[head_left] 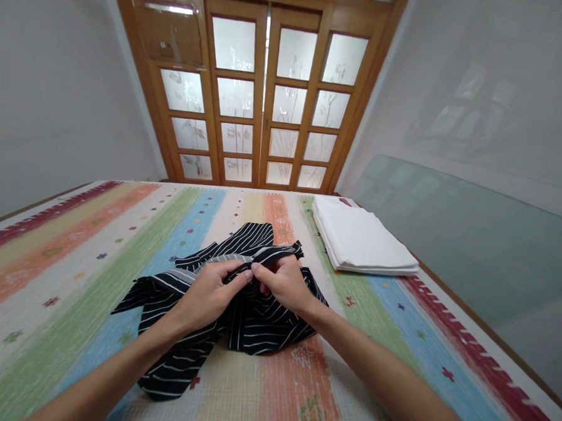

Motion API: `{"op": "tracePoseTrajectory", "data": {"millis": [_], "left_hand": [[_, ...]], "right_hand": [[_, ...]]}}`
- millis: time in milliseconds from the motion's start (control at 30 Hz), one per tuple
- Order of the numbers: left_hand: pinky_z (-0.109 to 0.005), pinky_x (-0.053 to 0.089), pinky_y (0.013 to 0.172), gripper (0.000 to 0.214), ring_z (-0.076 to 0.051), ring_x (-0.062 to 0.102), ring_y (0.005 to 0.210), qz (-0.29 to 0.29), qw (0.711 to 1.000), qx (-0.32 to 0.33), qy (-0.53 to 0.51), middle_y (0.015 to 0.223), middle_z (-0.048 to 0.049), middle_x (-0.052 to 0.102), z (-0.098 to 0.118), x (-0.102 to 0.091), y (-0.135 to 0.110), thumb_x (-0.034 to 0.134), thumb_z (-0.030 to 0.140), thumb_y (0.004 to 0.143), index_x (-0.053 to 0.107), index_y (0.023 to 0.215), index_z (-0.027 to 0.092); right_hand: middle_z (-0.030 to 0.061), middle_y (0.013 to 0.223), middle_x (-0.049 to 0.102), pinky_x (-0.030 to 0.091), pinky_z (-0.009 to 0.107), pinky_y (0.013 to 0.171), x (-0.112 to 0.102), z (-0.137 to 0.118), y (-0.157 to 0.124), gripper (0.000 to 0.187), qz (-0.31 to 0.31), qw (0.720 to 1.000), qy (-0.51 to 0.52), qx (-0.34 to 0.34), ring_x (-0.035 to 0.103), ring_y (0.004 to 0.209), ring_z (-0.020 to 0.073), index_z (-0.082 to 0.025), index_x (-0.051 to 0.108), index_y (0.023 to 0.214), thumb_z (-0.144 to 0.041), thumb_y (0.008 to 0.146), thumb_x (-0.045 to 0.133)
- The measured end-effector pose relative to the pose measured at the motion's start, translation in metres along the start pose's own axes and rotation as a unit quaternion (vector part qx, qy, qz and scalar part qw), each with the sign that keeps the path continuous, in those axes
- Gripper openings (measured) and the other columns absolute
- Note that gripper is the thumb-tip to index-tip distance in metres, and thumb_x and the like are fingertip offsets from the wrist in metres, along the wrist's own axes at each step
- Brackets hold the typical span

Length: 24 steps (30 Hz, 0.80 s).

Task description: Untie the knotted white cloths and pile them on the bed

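Note:
A black garment with thin white stripes, probably a shirt [265, 329], lies crumpled on the striped bedspread [234, 390]. Its edge is raised between my two hands, which almost meet at the thumbs. My left hand [217, 295] pinches the cloth from the left, thumb and index finger pressed together. From the right, my right hand [281, 283] grips the same edge, its fingers curled behind the fabric. Grey inner cloth shows just beyond my left hand. Loose parts of the garment spread to the left and toward me. My fingers hide the exact spot they hold.
A folded stack of white cloth [362, 237] rests on the bedspread at the right. Behind it, a greenish glass panel [449, 232] leans along the right wall. Wooden doors with frosted panes [237, 98] stand beyond the far edge. A plain wall [57, 79] is at the left.

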State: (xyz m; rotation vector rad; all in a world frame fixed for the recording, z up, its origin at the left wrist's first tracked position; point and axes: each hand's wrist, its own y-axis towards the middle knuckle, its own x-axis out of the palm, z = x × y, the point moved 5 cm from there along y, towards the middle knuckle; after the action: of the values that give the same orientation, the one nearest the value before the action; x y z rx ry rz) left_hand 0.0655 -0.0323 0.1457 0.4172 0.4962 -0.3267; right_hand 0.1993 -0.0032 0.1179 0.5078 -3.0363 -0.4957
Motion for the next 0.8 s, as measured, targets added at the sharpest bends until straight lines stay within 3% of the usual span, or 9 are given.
{"op": "tracePoseTrajectory", "data": {"millis": [133, 233, 400, 600, 800], "left_hand": [[-0.029, 0.05, 0.079, 0.026, -0.017, 0.065, 0.084, 0.011, 1.0, 0.005, 0.01, 0.094, -0.0027, 0.073, 0.004, 0.0011, -0.0012, 0.051, 0.032, 0.094, 0.073, 0.1, 0.019], [-0.029, 0.051, 0.079, 0.025, -0.017, 0.065, 0.082, 0.038, 0.999, -0.004, -0.001, 0.092, -0.0022, 0.073, 0.0037, -0.0011, 0.0005, 0.051, 0.028, 0.093, 0.073, 0.1, 0.019], [-0.029, 0.05, 0.081, 0.026, -0.017, 0.066, 0.083, 0.028, 0.999, -0.012, -0.028, 0.091, -0.0012, 0.074, 0.0045, -0.0012, 0.0011, 0.049, 0.027, 0.092, 0.074, 0.097, 0.02], [-0.03, 0.052, 0.079, 0.024, -0.018, 0.066, 0.082, 0.047, 0.998, -0.035, -0.008, 0.089, -0.0014, 0.074, 0.0026, -0.0045, -0.0022, 0.058, 0.036, 0.087, 0.074, 0.094, 0.019], [-0.03, 0.053, 0.079, 0.026, -0.018, 0.068, 0.081, 0.004, 0.999, 0.017, 0.035, 0.092, -0.0033, 0.076, 0.0049, -0.0044, -0.0036, 0.054, 0.034, 0.093, 0.075, 0.099, 0.02]], "right_hand": [[-0.0048, 0.048, 0.05, 0.039, 0.019, 0.039, -0.0005, 0.0, 0.0028, 0.028, -0.033, 0.998, 0.042, 0.034, 0.045, 0.04, 0.0085, -0.017, 0.055, 0.064, -0.038, 0.073, 0.07], [-0.0041, 0.048, 0.05, 0.039, 0.019, 0.042, 0.0014, -0.0033, 0.0035, 0.029, -0.046, 0.997, 0.049, 0.023, 0.044, 0.043, 0.008, -0.017, 0.052, 0.057, -0.036, 0.074, 0.067], [-0.0041, 0.048, 0.049, 0.036, 0.02, 0.042, 0.0042, -0.0075, 0.0026, 0.025, -0.065, 0.997, 0.044, 0.013, 0.041, 0.042, 0.0076, -0.017, 0.051, 0.054, -0.029, 0.073, 0.062], [-0.0046, 0.049, 0.047, 0.036, 0.019, 0.044, 0.004, -0.0086, 0.0002, 0.026, -0.085, 0.996, 0.012, -0.019, 0.042, 0.045, 0.0081, -0.018, 0.049, 0.056, -0.027, 0.077, 0.06], [-0.0047, 0.051, 0.048, 0.037, 0.02, 0.045, 0.001, -0.0091, -0.0024, 0.023, -0.103, 0.994, -0.01, -0.044, 0.043, 0.046, 0.0084, -0.017, 0.05, 0.058, -0.025, 0.077, 0.06]]}}
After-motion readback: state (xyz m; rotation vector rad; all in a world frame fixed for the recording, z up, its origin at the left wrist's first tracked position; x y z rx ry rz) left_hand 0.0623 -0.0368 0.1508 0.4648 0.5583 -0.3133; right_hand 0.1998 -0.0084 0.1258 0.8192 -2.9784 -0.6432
